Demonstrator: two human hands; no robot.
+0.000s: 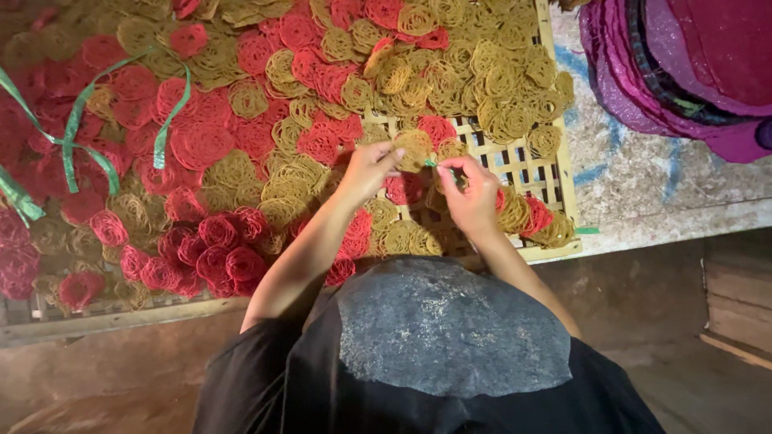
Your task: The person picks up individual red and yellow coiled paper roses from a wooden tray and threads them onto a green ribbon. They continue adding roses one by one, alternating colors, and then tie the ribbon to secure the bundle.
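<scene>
Our left hand (368, 170) pinches a yellow coiled disc (415, 147); our right hand (470, 193) is closed on a green strip (432, 163) beside it, above the bamboo tray (527, 165). By our judgement little is done: heaps of red and yellow coils (265, 96) lie loose.

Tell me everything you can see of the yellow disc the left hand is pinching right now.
The yellow disc is a round, flat, lacy coil of thin tan-yellow strands, dry-looking and whole. It is held tilted just above the woven bamboo tray, pinched at its left edge by the left hand. The right hand sits close at its right, holding a bit of green strip against the disc's lower edge.
</scene>
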